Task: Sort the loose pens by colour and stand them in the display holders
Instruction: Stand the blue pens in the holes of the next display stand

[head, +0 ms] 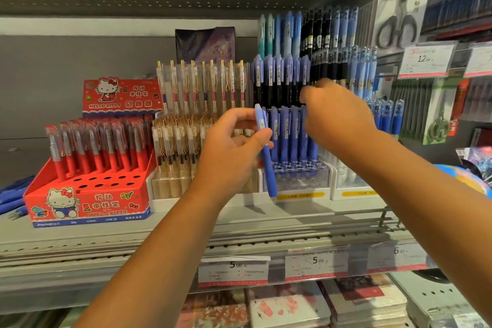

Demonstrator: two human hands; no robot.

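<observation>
Head view: left hand [229,149] pinches one blue pen [265,149] between thumb and fingers, pen near upright with tip down, held in front of the clear tiered display holder [300,181] at scene centre, whose near row stands blue pens with several front holes unfilled. Right hand [335,117] reaches to the holder's middle tier among dark-barrelled pens [279,82], fingers curled and blurred, cannot tell whether it grips one. More loose blue pens [13,194] lie on the shelf [173,224] at far left, beside the red Hello Kitty box [87,194] of red pens.
</observation>
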